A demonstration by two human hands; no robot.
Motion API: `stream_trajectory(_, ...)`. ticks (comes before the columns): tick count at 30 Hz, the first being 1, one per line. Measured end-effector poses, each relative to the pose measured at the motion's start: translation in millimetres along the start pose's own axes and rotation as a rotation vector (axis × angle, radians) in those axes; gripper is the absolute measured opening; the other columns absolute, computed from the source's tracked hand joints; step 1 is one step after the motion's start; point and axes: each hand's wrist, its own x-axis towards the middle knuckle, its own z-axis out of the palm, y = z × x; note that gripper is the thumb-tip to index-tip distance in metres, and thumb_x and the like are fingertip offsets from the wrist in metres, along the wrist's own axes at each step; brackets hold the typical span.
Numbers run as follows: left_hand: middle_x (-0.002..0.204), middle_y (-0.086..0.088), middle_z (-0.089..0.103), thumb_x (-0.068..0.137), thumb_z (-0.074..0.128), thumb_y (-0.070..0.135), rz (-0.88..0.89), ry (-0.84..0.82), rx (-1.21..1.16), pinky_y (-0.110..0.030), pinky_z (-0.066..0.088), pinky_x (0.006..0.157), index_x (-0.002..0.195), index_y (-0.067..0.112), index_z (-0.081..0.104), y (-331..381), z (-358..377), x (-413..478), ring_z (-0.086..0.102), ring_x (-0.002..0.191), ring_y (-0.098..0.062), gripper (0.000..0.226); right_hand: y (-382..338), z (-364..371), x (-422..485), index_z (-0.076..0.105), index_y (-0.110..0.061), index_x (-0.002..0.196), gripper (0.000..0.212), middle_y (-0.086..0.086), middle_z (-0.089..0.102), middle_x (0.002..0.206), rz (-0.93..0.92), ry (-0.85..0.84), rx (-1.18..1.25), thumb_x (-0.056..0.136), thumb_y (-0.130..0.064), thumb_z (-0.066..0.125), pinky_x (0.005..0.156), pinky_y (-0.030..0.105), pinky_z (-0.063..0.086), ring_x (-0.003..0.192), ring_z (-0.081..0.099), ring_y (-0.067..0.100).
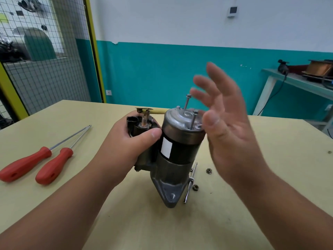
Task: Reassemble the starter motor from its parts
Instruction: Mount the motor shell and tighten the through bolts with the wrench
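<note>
Here, starter motor [177,152] upright between hands, left [129,141] gripping it, right [228,121] spread beside

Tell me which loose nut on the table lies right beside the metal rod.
The nut nearer the camera, next to the rod; the other nut lies farther back and right, clear of it.

My only view, head-worn, looks forward and down, close above the starter motor [180,150], teal wall [180,69] beyond it.
</note>
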Motion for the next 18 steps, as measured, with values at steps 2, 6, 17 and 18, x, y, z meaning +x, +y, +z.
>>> stream_trajectory(2, 0.097, 0.013, 0.077, 0.059, 0.072, 0.064, 0.017, -0.023, 0.027, -0.046, 0.061, 0.090, 0.090, 0.053, 0.073, 1, 1, -1, 0.074, 0.106, -0.020, 0.033, -6, -8, 6, 0.063, -0.039, 0.137, 0.037, -0.004, 0.050, 0.152, -0.135, -0.024, -0.048, 0.102, -0.049, 0.056, 0.115, 0.049, 0.042, 0.146, 0.044, 0.022)
stream_trajectory(6, 0.097, 0.017, 0.076, 0.059, 0.070, 0.067, 0.025, -0.004, 0.050, -0.039, 0.062, 0.084, 0.091, 0.057, 0.072, 1, 1, 1, 0.073, 0.102, -0.012, 0.034, -6, -50, 19, 0.070, -0.036, 0.114, 0.020, -0.003, 0.070, 0.118, 0.071, 0.300, 0.047, 0.099, -0.035, 0.056, 0.089, 0.041, 0.054, 0.114, 0.066, 0.020)
stream_trajectory(17, 0.108, 0.000, 0.077, 0.066, 0.074, 0.057, 0.048, 0.012, 0.000, -0.067, 0.057, 0.101, 0.095, 0.050, 0.075, -3, -1, 1, 0.071, 0.116, -0.034, 0.030, 58, -40, -30, 0.053, -0.049, 0.137, 0.061, -0.014, 0.052, 0.136, 0.435, -0.784, -0.861, 0.085, -0.017, 0.063, 0.098, 0.034, 0.053, 0.120, 0.053, 0.005)
stream_trajectory(18, 0.108, 0.000, 0.077, 0.066, 0.074, 0.058, 0.048, 0.009, 0.004, -0.066, 0.057, 0.101, 0.096, 0.049, 0.075, -3, -1, 1, 0.071, 0.115, -0.033, 0.031, 58, -40, -30, 0.054, -0.047, 0.138, 0.062, -0.012, 0.050, 0.140, 0.444, -0.815, -0.838, 0.085, -0.017, 0.064, 0.100, 0.037, 0.052, 0.124, 0.053, 0.008)
